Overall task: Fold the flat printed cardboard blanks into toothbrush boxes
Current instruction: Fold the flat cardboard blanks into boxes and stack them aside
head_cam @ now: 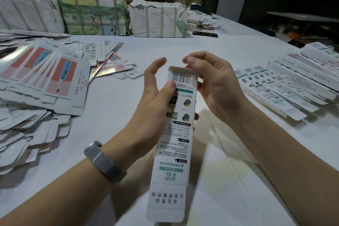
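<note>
Box [176, 134] long axis runs away, barcode end far; L hand [152, 101] + R hand [214, 86] fingers pinching it.

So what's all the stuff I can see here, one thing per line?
box being folded: one, white with teal print and a barcode, held mid-table
flat blanks: many, red, pink and white, fanned at left
folded boxes: a row, white with teal, at right
wrapped bundles: three or so, white and green, strapped, far edge
paper scraps: small pile, white, far right of the bundles
table: one, white
watch: one, silver mesh, left wrist
left hand: grips the box's side
right hand: fingers at the box's top end
</note>
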The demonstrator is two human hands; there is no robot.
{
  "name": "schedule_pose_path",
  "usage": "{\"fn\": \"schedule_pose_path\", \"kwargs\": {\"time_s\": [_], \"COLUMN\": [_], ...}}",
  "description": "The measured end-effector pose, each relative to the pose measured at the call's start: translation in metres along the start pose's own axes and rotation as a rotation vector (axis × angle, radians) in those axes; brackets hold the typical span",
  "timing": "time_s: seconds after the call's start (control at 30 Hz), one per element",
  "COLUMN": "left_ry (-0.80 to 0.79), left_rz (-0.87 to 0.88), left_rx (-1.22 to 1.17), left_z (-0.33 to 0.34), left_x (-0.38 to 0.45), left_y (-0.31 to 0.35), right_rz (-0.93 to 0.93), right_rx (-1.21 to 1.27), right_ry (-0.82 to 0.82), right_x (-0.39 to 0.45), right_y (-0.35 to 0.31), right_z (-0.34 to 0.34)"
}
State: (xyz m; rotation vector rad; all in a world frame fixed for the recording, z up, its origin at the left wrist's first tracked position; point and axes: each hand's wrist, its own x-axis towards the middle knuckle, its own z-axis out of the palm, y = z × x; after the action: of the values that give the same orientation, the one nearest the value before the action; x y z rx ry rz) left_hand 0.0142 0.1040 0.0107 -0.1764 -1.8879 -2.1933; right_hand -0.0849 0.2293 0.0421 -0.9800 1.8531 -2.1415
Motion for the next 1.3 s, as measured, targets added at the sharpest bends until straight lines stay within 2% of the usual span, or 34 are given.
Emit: {"fn": "schedule_pose_path", "kwargs": {"time_s": [0.2, 0.4, 0.53, 0.87, 1.1, 1.3], "left_ry": [-0.044, -0.101, -0.116, -0.146, -0.034, -0.021], "left_rz": [0.038, 0.036, 0.032, 0.000, -0.011, -0.029], "left_rx": [0.070, 0.057, 0.096, 0.064, -0.003, 0.011], "left_z": [-0.003, -0.004, -0.005, -0.004, -0.006, -0.009], "left_x": [0.000, -0.001, -0.002, -0.004, -0.003, -0.002], "left_y": [0.000, 0.004, 0.004, 0.006, 0.011, 0.010], "right_rz": [0.134, 0.011, -0.011, 0.093, -0.013, -0.123], "right_rx": [-0.084, -0.125, -0.163, -0.168, -0.259, -0.373], "right_ry": [-0.171, -0.014, -0.006, -0.281, -0.289, -0.282], "right_x": [0.000, 0.000, 0.001, 0.006, 0.001, 0.000], "right_y": [-0.005, -0.004, -0.004, -0.015, -0.009, -0.009], "right_z": [-0.006, -0.005, -0.007, -0.032, -0.026, -0.022]}}
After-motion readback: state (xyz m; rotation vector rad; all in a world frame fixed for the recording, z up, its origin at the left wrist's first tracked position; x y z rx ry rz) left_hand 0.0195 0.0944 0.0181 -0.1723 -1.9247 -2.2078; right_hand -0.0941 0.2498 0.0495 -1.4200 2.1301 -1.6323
